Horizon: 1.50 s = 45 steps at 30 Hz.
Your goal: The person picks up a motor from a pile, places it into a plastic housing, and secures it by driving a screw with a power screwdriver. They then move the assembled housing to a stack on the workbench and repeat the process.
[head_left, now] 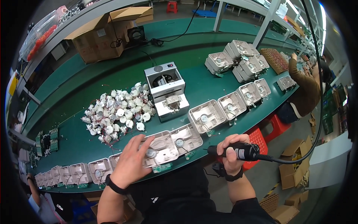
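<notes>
My right hand [234, 152] is wrapped round a black corded electric screwdriver [244, 151], its tip pointing left over the table's front edge. My left hand [132, 158] grips the left end of a light grey plastic housing [169, 155], which sits slightly tilted. Inside that housing lie a round metal-coloured part and thin wires; a green circuit board [162, 167] hangs at its front edge. Directly right of it stands another open housing [189, 139] with a similar round part. My left palm and fingers partly hide the housing's left side.
Rows of similar housings [79, 174] run along the front edge both ways. Behind them are a heap of white round parts with wires [119, 112] and a grey screw-feeding machine [167, 98]. Stacked housings [246, 61], a cardboard box [95, 41] and a co-worker [307, 89] are farther off.
</notes>
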Tool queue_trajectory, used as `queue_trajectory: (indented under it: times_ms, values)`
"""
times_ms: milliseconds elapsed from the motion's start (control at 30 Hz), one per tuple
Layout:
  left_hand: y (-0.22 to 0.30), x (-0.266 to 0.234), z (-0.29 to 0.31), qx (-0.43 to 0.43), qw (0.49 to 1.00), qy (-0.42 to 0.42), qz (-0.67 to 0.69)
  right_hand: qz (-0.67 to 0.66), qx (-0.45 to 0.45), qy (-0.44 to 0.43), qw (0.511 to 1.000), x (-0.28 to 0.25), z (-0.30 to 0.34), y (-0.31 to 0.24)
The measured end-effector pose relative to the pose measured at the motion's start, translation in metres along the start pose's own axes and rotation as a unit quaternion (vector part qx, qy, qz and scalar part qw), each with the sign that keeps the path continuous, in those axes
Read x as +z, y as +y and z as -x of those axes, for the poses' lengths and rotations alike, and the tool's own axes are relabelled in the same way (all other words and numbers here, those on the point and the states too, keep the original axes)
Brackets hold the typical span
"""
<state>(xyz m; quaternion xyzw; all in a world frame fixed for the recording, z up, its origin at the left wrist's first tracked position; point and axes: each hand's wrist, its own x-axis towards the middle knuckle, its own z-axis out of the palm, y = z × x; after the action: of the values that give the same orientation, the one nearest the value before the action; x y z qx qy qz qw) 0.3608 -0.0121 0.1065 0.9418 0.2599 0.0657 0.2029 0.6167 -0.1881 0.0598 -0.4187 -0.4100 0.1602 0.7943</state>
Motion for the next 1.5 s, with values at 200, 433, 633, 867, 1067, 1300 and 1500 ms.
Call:
queue_trajectory:
  times_ms: [200,433,633,867,1067,1300,1500]
  values:
    - [0.032,0.048,-0.028,0.023,0.996,0.078,0.045,0.005,0.005,0.019,1.0,-0.002,0.003,0.002]
    - [0.035,0.069,-0.033,-0.007,0.991,0.114,0.072,0.014,0.021,0.035,0.999,-0.004,0.009,0.011]
    - [0.022,0.107,-0.023,-0.063,0.953,0.169,0.244,0.007,-0.013,0.067,0.998,-0.006,0.008,0.02]
    - [0.008,0.116,-0.032,-0.047,0.953,0.158,0.253,-0.023,0.011,0.065,0.998,0.003,0.0,0.023]
    - [0.004,0.126,-0.02,-0.072,0.936,0.188,0.289,-0.058,0.007,0.059,0.997,0.007,-0.004,0.026]
    - [-0.009,0.144,-0.014,-0.097,0.872,0.211,0.431,-0.115,0.009,0.042,0.992,0.02,-0.007,0.032]
    - [-0.01,0.143,-0.008,-0.101,0.854,0.248,0.446,-0.121,0.017,0.023,0.992,0.019,-0.007,0.035]
